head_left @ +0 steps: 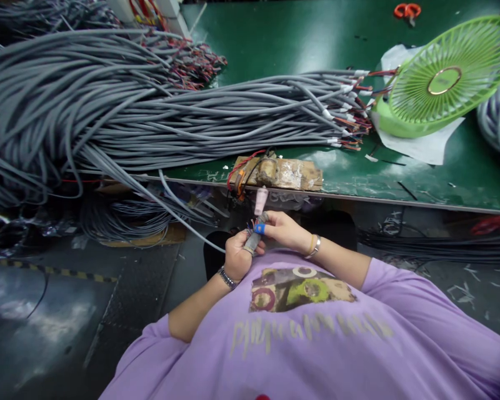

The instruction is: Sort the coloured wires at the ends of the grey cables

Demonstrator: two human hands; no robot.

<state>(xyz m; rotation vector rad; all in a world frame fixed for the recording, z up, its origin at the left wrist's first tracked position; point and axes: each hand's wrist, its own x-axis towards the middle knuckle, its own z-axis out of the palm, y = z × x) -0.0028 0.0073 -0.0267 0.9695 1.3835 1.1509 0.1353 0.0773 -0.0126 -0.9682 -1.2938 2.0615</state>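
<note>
Head view: one grey cable (191,226), seen in front of the bench edge, its end section held at the person's waist; long axis slanted from the upper left down to the lower right, the end led into the left hand (237,256). Thin coloured wires (251,225) were shown between the hands, pointed away from the body. By the left fingers, curled and closed, the cable was held. By the right hand (289,232), the thumb and forefinger were brought narrowly together beside the wires; whether a wire was pinched cannot be told. A blue band (259,228) was noted at the right fingertips, and a pale pink tapered piece (260,201) just beyond them. A wooden board (298,174) was laid at the near edge of the green bench (270,33); behind it, a grey cable bundle (216,119) was stretched lengthwise, its ends directed right, toward a green fan (445,83).
</note>
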